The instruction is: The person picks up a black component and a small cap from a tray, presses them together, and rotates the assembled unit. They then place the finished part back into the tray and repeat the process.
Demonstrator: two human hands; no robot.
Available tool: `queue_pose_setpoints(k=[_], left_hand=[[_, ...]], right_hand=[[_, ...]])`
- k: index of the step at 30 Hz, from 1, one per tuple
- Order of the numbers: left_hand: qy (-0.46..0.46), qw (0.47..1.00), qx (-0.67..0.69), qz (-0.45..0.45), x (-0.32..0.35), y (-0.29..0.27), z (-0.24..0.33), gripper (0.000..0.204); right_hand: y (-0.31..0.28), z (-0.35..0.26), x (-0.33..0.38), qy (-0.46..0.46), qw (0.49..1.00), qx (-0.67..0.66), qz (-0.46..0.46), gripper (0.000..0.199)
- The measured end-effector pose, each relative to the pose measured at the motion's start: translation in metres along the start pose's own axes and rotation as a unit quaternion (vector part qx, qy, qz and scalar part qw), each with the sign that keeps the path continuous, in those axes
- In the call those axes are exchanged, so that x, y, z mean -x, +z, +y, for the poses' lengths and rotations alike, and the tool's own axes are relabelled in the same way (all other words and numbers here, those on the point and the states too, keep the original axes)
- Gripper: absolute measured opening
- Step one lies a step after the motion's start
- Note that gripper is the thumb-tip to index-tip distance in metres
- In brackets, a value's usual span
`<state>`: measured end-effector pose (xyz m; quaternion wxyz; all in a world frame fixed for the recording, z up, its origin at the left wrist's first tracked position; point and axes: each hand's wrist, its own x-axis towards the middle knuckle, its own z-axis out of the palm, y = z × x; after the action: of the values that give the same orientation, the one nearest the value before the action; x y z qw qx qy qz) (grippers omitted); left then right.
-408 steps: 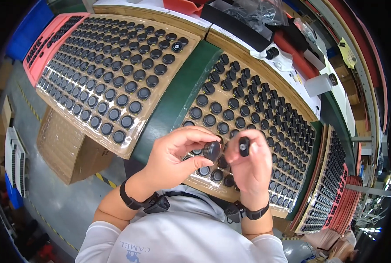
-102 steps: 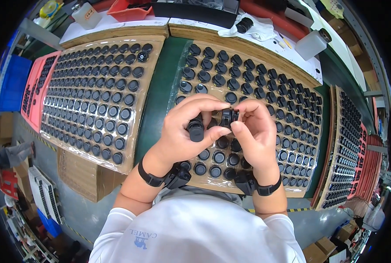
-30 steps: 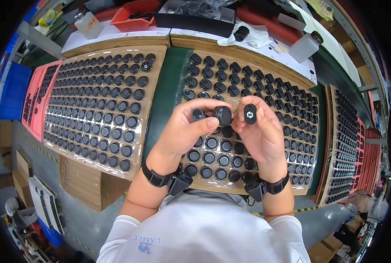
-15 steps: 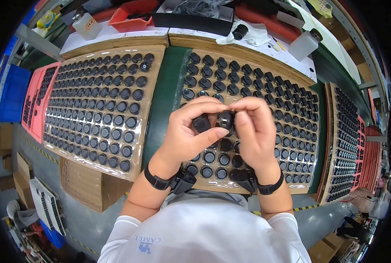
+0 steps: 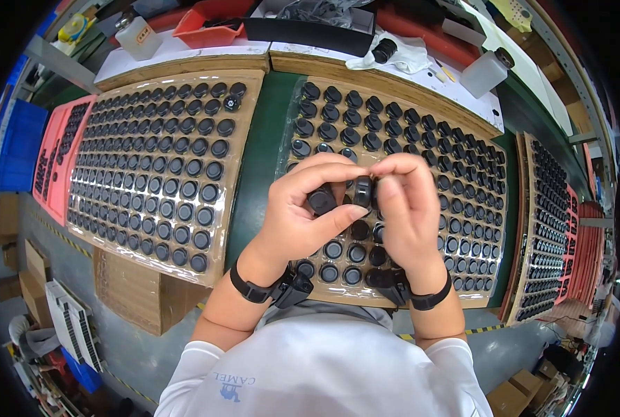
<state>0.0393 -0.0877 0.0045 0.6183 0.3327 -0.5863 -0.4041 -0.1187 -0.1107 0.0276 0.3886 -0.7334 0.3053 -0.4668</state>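
Note:
Above the middle tray, my two hands meet around a black lens-like cylinder [image 5: 364,190]. The thumb and forefinger of my left hand [image 5: 292,205] grip its left side. Its right side is at the bent fingertips of my right hand [image 5: 411,208], which partly cover it. A second black cylinder [image 5: 321,200] sits in the curl of my left hand. Below them, the clear blister tray [image 5: 292,161] on brown cardboard holds rows of similar black cylinders, some hidden by my hands. Each wrist wears a black strap with a small device.
Another full tray [image 5: 244,139] lies to the left, beside pink trays [image 5: 45,174]. More stacked trays [image 5: 525,208] stand at right. On the back shelf are a red bin [image 5: 202,35], a black box [image 5: 310,35], a white cloth [image 5: 411,59] and two bottles [image 5: 484,73].
Both hands keep almost the same pose. The cylinder between them has shifted very slightly to the right, and the right fingers have moved a little.

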Motion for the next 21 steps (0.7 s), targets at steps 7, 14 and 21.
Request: queue_pose_setpoints(k=[7, 14, 21], left_hand=[[0.012, 1.000, 0.017, 0.000, 0.000, 0.000, -0.003, 0.037], [0.001, 1.000, -0.005, 0.004, 0.000, 0.001, -0.001, 0.037], [-0.060, 0.997, 0.051, 0.012, 0.000, 0.003, -0.006, 0.038]], right_hand=[[0.004, -0.012, -0.003, 0.112, 0.981, -0.158, 0.027, 0.015], [-0.013, -0.006, 0.000, 0.151, 0.974, -0.169, -0.018, 0.020], [-0.022, -0.002, -0.010, 0.007, 0.997, 0.037, -0.071, 0.021]])
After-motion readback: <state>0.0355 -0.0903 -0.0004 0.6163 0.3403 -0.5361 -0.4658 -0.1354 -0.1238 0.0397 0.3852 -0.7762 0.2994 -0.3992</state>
